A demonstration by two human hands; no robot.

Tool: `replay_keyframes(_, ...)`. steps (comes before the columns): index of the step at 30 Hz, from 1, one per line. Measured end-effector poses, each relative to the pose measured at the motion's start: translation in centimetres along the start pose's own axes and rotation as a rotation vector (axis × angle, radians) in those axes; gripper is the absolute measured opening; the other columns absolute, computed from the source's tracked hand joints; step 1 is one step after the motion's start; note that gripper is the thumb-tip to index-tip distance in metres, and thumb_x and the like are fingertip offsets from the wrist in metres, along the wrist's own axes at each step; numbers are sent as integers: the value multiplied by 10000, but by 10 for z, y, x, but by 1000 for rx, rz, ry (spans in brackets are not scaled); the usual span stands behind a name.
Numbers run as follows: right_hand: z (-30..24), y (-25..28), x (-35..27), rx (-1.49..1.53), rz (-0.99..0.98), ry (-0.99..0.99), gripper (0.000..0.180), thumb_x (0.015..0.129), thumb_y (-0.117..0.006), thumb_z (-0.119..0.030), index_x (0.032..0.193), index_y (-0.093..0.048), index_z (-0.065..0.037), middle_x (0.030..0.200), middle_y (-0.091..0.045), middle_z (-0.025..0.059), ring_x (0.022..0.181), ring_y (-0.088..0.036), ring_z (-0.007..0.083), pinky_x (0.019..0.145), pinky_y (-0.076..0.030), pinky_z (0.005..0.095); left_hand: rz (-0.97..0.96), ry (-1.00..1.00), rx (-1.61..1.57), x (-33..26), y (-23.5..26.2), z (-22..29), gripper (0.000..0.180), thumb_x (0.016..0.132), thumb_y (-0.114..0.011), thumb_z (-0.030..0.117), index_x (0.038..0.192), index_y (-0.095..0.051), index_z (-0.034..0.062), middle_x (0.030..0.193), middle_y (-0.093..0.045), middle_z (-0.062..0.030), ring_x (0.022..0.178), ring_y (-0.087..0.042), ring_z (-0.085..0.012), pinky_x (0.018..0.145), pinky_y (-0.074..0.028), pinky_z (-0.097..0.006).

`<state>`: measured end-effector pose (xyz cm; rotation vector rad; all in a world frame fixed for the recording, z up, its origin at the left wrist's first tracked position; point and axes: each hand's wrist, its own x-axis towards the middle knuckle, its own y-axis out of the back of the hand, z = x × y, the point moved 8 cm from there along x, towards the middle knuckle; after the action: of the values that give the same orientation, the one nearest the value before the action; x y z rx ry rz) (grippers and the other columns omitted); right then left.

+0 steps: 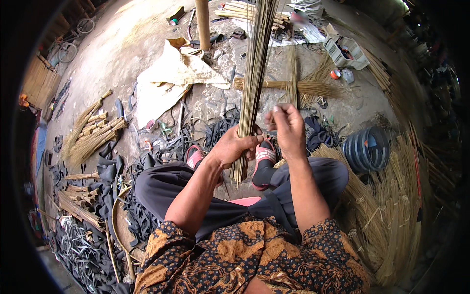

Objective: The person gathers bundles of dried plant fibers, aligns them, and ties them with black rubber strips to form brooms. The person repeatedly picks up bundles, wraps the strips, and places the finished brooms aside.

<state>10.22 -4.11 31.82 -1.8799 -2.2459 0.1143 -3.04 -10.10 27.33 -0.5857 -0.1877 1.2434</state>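
A long bundle of thin broom sticks stands upright in front of me, its cut ends pointing down between my knees. My left hand is wrapped round it near the lower end, thumb across the front. Just to the right of the bundle and apart from it, my right hand is raised with its fingers curled in a pinch. Whatever those fingers hold, if anything, is too small to make out. Beyond the hands, a tied stick broom lies crosswise on the floor.
Loose sticks are heaped at my right, beside a ribbed blue plastic jug. Black rubber strips cover the floor at left, near finished bundles. A pale sack, a wooden post and a white crate stand farther off.
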Motion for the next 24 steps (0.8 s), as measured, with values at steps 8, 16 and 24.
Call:
replay_keyframes(8, 33, -18, -64, -205, -100, -85, 110, 1033, -655, -118, 994, -633, -18, 737, -614, -19, 624, -536, 27, 541, -421, 219, 144, -82, 62, 7, 14, 24, 277, 925, -824, 227, 1013, -625, 55, 757, -612, -2, 625, -569, -102, 573, -476, -270)
replay_keyframes(16, 25, -7, -46, -255, -135, -99, 420, 981, -763, -337, 1169, -634, 16, 957, -701, 71, 846, -664, 123, 731, -545, 275, 80, -91, 94, -1, 18, 25, 152, 956, -717, 159, 977, -620, 43, 749, -609, -9, 621, -585, -115, 590, -492, -270)
replay_keyframes(24, 7, -51, 13, 584, -317, -316, 481, 996, -735, -313, 1393, -587, -86, 822, -594, 9, 661, -603, 125, 597, -512, 306, -254, 231, 4, -18, -22, -18, 265, 862, -746, 130, 1033, -577, 18, 704, -593, -56, 567, -601, -179, 605, -533, -348)
